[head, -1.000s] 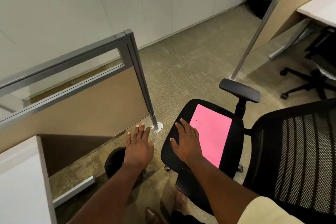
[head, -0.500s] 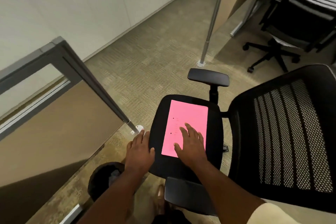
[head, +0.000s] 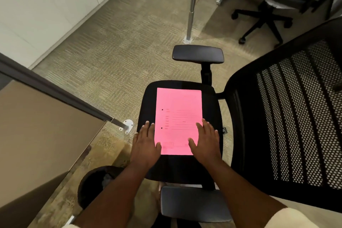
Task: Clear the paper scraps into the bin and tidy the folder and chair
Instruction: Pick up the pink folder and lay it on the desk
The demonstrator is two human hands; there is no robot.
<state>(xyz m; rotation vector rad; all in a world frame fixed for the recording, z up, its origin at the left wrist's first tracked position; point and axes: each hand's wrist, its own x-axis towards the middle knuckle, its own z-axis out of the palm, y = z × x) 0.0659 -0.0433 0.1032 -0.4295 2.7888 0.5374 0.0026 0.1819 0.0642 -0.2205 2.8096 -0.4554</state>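
A black office chair [head: 277, 116] with a mesh back fills the right side, its seat facing left toward a tan partition [head: 37, 126]. A pink folder [head: 178, 116] lies flat on the seat, its near end by the seat's front-left part. A round black bin [head: 92, 185] stands on the carpet by the seat's near-left corner, something pale inside. The left hand [head: 146, 146] lies flat and spread along the folder's left edge, thumb on the pink. The right hand [head: 205, 140] lies flat and spread over its near right corner, grasping nothing.
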